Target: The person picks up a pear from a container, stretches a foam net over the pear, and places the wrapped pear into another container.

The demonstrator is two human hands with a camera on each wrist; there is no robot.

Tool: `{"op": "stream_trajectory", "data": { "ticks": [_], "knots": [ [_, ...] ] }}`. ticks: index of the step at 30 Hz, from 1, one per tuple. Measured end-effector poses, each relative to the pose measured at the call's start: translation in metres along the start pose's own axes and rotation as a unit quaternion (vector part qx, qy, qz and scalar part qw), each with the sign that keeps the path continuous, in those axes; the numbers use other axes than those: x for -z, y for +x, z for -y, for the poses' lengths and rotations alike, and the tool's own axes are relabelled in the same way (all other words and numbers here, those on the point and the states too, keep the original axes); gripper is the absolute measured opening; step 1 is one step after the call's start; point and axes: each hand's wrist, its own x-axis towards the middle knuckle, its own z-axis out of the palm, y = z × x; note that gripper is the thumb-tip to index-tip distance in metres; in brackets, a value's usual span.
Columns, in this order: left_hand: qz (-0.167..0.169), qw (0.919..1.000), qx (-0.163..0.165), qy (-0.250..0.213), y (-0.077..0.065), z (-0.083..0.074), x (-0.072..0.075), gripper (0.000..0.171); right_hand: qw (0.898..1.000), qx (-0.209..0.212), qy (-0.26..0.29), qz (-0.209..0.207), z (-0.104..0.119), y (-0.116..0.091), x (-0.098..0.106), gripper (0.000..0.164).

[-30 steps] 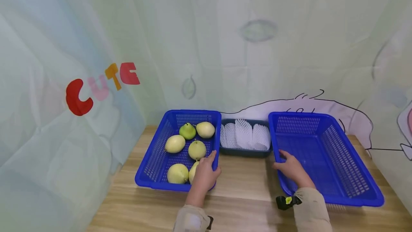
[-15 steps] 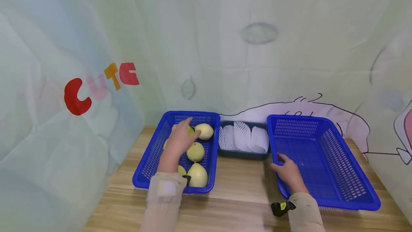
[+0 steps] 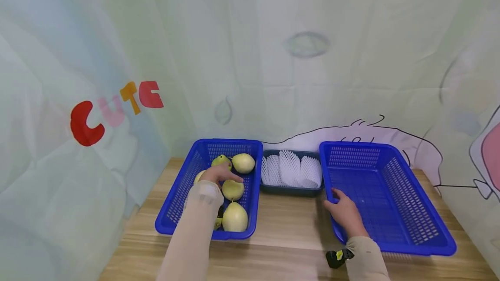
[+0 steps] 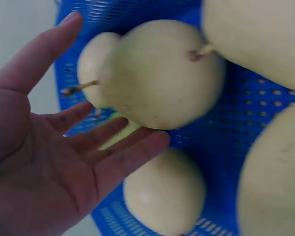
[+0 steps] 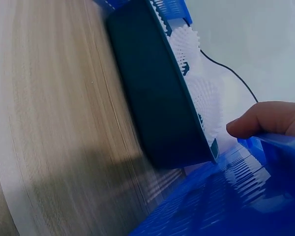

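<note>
Picking out the middle pear: judged current step

Left grip is spread wide over the left basket, nothing held; the pear is seated inside, beside the thumb, contact unclear. Right basket is held at the rim by right grip. Next: fingers should be curled round the pear, neighbouring pears left undisturbed.
</note>
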Motion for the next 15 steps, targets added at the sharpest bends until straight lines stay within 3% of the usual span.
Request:
{"op": "stream_trajectory", "data": {
  "ticks": [7,11,15],
  "knots": [
    [0.022,0.9979,0.023,0.057,0.010,0.024,-0.005,0.087,1.000,0.002,-0.003,-0.010,0.000,-0.001,-0.001,0.060],
    [0.041,0.9960,0.005,0.079,0.016,0.027,-0.003,0.089,1.000,0.001,-0.005,-0.013,0.000,0.000,0.000,0.060],
    [0.046,0.9957,0.008,0.079,0.018,0.029,-0.004,0.088,1.000,0.000,-0.008,-0.013,0.001,0.001,-0.001,0.060]
  ]
}}
